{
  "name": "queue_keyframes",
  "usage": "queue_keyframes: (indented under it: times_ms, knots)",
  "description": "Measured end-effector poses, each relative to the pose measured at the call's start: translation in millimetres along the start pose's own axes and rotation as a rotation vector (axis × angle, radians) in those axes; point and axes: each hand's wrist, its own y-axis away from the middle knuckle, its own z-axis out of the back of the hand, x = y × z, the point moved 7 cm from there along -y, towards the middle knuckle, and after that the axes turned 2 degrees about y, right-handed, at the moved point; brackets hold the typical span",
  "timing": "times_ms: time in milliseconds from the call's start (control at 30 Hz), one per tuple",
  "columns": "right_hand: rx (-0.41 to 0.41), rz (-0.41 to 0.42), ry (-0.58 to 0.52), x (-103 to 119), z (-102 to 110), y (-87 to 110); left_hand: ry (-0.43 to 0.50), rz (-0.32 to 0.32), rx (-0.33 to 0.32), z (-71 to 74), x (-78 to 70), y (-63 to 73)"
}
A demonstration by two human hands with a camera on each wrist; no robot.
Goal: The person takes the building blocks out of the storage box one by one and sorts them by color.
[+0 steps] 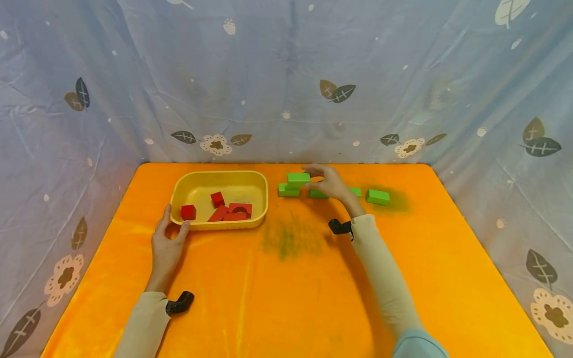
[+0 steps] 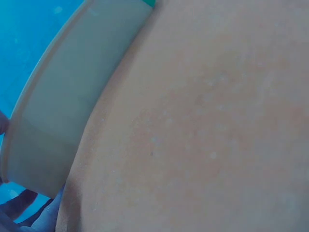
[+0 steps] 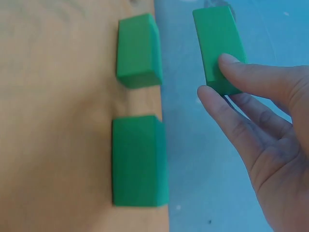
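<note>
Head view high — wrist views close

Orange-covered table [image 1: 286, 303], enclosed behind and at both sides by grey-blue curtains [image 1: 268, 64] printed with brown leaves [image 1: 543, 147] and pale flowers [image 1: 64, 280].

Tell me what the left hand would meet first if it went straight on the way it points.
The yellow tray: its near left corner lies right ahead of the left hand, between thumb and fingers, though any remaining gap is hard to judge.
</note>
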Motion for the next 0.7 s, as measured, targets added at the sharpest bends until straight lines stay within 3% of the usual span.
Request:
queue_keyframes:
  times_ms: [233, 433, 700]
  knots:
    - [-0.012, -0.04, -0.009, -17.2, 10.5, 13.7, 0.004, -0.008, 0.012, 0.3, -8.1, 0.1]
    - [-0.021, -0.083, -0.024, -30.5, 24.0, 32.2, 0.0, -0.014, 0.008, -0.6, 0.4, -3.1]
    - [-0.076, -0.112, -0.006, -55.2, 45.9, 55.9, -0.004, -0.009, 0.007, -0.4, 0.2, -2.0]
